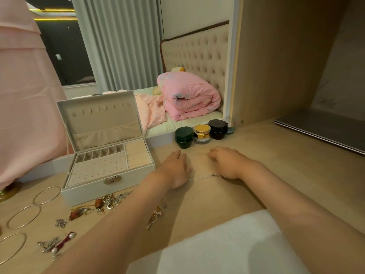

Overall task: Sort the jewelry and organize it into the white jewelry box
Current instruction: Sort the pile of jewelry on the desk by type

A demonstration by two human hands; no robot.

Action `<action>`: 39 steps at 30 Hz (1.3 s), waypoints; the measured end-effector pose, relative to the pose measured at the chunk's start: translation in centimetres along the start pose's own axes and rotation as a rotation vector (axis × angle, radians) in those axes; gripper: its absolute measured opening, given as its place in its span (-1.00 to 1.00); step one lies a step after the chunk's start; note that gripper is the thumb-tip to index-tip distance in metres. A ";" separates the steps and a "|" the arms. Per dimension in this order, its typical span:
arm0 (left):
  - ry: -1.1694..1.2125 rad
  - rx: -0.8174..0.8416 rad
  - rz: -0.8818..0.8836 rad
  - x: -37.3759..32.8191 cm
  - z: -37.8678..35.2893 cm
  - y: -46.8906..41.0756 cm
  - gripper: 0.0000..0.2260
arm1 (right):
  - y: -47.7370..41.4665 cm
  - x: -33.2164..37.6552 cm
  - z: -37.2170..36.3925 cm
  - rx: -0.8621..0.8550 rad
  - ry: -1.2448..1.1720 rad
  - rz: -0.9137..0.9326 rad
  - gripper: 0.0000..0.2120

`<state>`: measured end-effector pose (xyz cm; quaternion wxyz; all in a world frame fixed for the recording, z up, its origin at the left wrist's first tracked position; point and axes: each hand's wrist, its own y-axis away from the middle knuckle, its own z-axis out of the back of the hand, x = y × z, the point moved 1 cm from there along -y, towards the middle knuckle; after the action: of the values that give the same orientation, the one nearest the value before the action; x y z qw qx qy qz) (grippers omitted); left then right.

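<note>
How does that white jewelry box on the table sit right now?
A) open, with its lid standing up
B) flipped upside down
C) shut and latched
A: the white jewelry box is open, its lid raised at the back and the compartments uncovered.

Thin chain (203,177) on desk (256,155): both ends run under left hand (175,169) and right hand (227,165); clasp too small to tell. Right hand curled, underside hidden, hold on chain cannot be told. Jewelry pile (110,200) before white jewelry box (83,194): pieces too small to tell apart, left forearm covers part. Lowest bangle (11,248) cut by left edge. Small jar (231,126) mostly hidden behind black jar (217,128). Closed laptop (324,127) cut by right edge.
</note>
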<state>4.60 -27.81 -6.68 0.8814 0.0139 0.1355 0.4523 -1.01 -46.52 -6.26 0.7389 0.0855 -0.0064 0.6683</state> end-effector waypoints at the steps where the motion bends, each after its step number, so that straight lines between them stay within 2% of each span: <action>1: 0.002 -0.014 -0.020 0.0 0.2 0.6 -0.46 | 0.6 -0.1 0.1 -0.004 -0.058 0.014 -0.49; 4: -0.021 -0.056 -0.073 0.3 0.3 3.7 -0.48 | 3.1 0.2 0.3 0.056 -0.269 0.028 -0.48; 6: -0.052 -0.016 -0.074 0.4 0.1 6.0 -0.48 | 4.9 0.7 0.5 0.130 -0.324 0.055 -0.47; 10: -0.101 0.204 0.014 0.1 -0.8 7.8 -0.37 | 6.2 2.0 0.1 0.293 -0.167 0.105 -0.42; 13: -0.085 0.269 0.020 -0.3 -1.4 7.3 -0.30 | 5.4 2.6 -0.7 0.349 -0.097 0.098 -0.35; 20: -0.031 0.211 0.021 -0.2 -1.9 3.5 -0.30 | 2.9 1.9 -1.4 0.225 -0.130 0.066 -0.35; 27: 0.060 0.090 0.019 0.0 -1.2 1.5 -0.35 | 1.7 1.8 -0.3 0.190 -0.157 0.039 -0.37; 29: 0.099 0.066 -0.004 0.2 -0.7 2.1 -0.38 | 2.0 2.4 0.2 0.121 -0.207 0.058 -0.39; 34: 0.155 0.032 -0.096 2.7 1.0 7.0 -0.59 | 3.6 6.3 1.5 -0.105 -0.336 0.152 -0.63; 37: 0.164 -0.057 -0.068 5.8 1.9 10.6 -0.67 | 4.4 9.8 1.9 -0.124 -0.447 0.223 -0.76; 39: 0.211 -0.133 -0.014 7.9 2.3 12.6 -0.70 | 4.3 12.2 1.8 -0.104 -0.429 0.271 -0.80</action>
<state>-0.47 -13.78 -4.45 0.8644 -0.0931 0.1973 0.4531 -3.82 -34.33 -2.43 0.6276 0.1855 -0.2087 0.7267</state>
